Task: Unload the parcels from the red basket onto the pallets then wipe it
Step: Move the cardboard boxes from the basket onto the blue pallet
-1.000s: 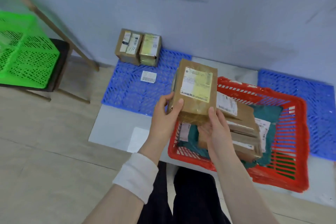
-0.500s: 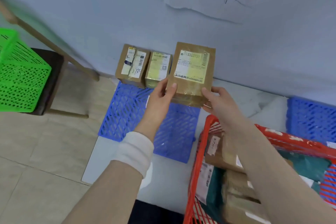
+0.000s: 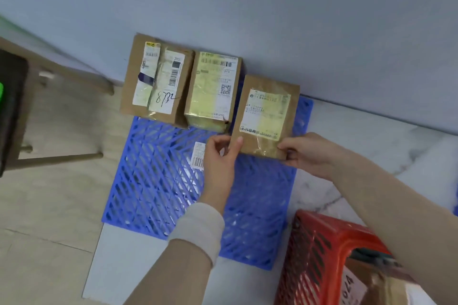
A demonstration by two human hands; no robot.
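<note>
One parcel (image 3: pixel 266 116) between left hand (image 3: pixel 220 156), right hand (image 3: pixel 307 153); pallet's (image 3: pixel 153 181) back-right corner.

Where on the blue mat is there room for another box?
The blue pallet is bare in front, from the loose label to the near edge by the red basket. The back row is crowded: the scribbled parcel, the yellow parcel, the held parcel.

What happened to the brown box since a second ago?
The left hand and right hand carried the brown parcel from over the red basket forward to the blue pallet, next to two boxes by the wall. Both still hold its near edge. The two boxes stayed put.
</note>
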